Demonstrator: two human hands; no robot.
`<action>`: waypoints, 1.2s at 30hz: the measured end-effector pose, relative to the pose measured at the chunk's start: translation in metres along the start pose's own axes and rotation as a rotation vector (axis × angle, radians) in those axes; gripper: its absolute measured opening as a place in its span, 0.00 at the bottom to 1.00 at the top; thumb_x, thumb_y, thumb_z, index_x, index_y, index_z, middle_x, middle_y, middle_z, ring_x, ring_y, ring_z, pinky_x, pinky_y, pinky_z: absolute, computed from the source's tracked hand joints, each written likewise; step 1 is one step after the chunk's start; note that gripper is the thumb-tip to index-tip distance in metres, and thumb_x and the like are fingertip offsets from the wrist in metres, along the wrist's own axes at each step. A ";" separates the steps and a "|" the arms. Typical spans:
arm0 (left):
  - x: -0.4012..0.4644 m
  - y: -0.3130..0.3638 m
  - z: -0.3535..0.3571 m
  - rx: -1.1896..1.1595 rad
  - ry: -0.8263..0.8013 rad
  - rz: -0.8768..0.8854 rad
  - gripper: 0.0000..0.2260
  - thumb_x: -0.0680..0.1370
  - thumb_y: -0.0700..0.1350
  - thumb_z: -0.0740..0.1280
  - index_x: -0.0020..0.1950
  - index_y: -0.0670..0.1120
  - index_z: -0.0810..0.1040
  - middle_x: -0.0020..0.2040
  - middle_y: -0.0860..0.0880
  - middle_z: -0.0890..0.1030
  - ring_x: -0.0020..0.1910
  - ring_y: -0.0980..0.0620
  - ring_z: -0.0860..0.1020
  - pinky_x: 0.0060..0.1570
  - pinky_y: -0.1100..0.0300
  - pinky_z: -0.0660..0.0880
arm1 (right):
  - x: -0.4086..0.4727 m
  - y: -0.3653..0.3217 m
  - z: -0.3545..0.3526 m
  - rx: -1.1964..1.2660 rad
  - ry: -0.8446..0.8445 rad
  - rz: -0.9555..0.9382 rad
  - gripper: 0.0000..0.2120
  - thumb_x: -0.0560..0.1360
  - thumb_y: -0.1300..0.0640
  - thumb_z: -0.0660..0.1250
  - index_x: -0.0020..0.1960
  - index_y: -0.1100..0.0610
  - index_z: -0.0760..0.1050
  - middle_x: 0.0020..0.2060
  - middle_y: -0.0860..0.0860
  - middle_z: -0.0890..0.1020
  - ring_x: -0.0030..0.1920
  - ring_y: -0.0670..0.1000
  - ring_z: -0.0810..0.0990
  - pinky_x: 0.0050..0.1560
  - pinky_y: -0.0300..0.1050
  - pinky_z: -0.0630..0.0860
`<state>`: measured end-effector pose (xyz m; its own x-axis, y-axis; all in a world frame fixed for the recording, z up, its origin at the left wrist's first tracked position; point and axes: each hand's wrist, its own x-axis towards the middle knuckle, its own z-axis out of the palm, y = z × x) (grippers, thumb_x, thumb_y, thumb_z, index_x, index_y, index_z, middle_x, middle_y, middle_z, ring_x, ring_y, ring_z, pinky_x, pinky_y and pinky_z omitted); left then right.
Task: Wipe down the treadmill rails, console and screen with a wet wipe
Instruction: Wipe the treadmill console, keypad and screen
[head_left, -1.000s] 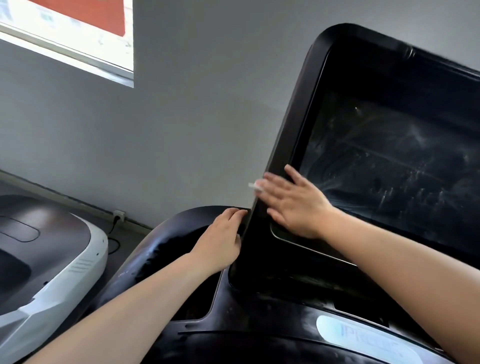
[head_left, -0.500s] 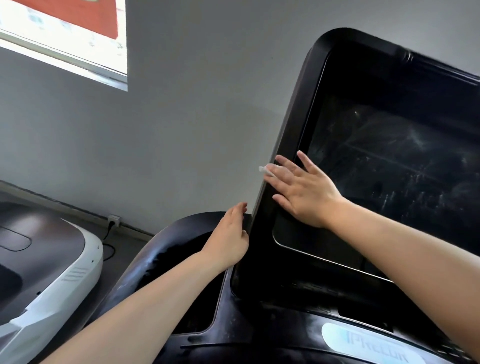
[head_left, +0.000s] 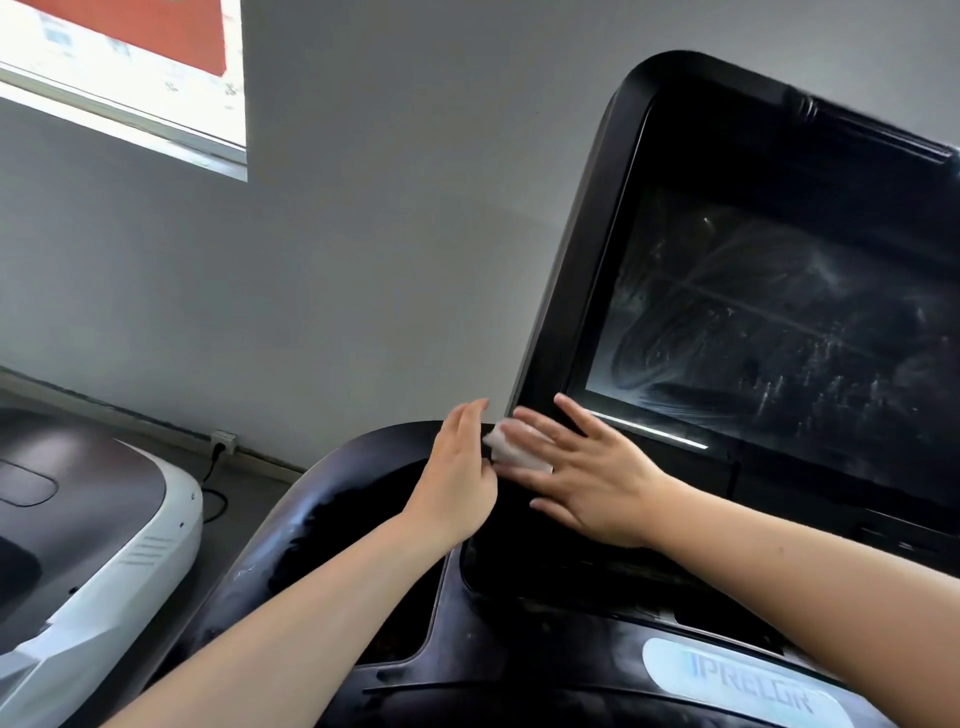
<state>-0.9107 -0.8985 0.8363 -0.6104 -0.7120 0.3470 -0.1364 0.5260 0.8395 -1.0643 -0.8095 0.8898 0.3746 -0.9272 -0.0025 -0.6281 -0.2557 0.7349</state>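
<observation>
Both our forearms reach up and forward from the bottom of the view toward the lower left corner of the treadmill's screen housing. Our right hand (head_left: 587, 478) lies flat with its fingers straight and spread wide, pressing the wet wipe (head_left: 511, 452) against the black bezel at that corner. The wipe is a small white pad, partly covered by our fingers, with its left edge poking out beside the frame. Our left hand (head_left: 457, 483) stands on edge just to the left, fingers straight and together, pointing up, holding nothing; its fingertips rest against the rim of the console (head_left: 332, 499), and its thumb side is just beside the wipe, whether touching it we cannot tell. The screen (head_left: 779, 332) above and to the right is dark, tilted, and marked with pale smears and droplets. A light badge with blurred lettering (head_left: 748, 686) sits on the console near the bottom right. A second machine (head_left: 104, 545) with a white shell stands at the left by the grey wall (head_left: 389, 234).
</observation>
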 end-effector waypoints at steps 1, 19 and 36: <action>0.000 0.002 0.000 -0.011 0.040 0.010 0.27 0.73 0.27 0.57 0.72 0.39 0.61 0.71 0.43 0.62 0.71 0.48 0.60 0.66 0.72 0.52 | 0.003 0.004 -0.002 0.014 0.011 0.043 0.24 0.76 0.43 0.51 0.68 0.46 0.73 0.69 0.57 0.72 0.72 0.55 0.66 0.72 0.58 0.48; 0.011 0.041 0.044 -0.010 0.000 0.042 0.28 0.83 0.48 0.51 0.76 0.43 0.38 0.76 0.51 0.37 0.72 0.59 0.36 0.65 0.72 0.35 | -0.003 0.049 -0.010 0.092 0.088 0.498 0.26 0.78 0.47 0.50 0.71 0.58 0.68 0.72 0.56 0.66 0.73 0.52 0.57 0.72 0.55 0.47; 0.025 0.012 0.030 -0.062 -0.136 0.146 0.30 0.81 0.53 0.54 0.70 0.58 0.32 0.76 0.58 0.39 0.73 0.65 0.41 0.65 0.78 0.39 | 0.015 0.070 -0.002 0.081 0.108 0.557 0.30 0.76 0.48 0.51 0.74 0.59 0.56 0.73 0.58 0.61 0.73 0.53 0.57 0.71 0.53 0.45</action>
<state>-0.9509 -0.8956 0.8428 -0.7205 -0.5585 0.4111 0.0071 0.5868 0.8097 -1.1012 -0.8408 0.9426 0.0372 -0.8958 0.4429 -0.7995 0.2392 0.5510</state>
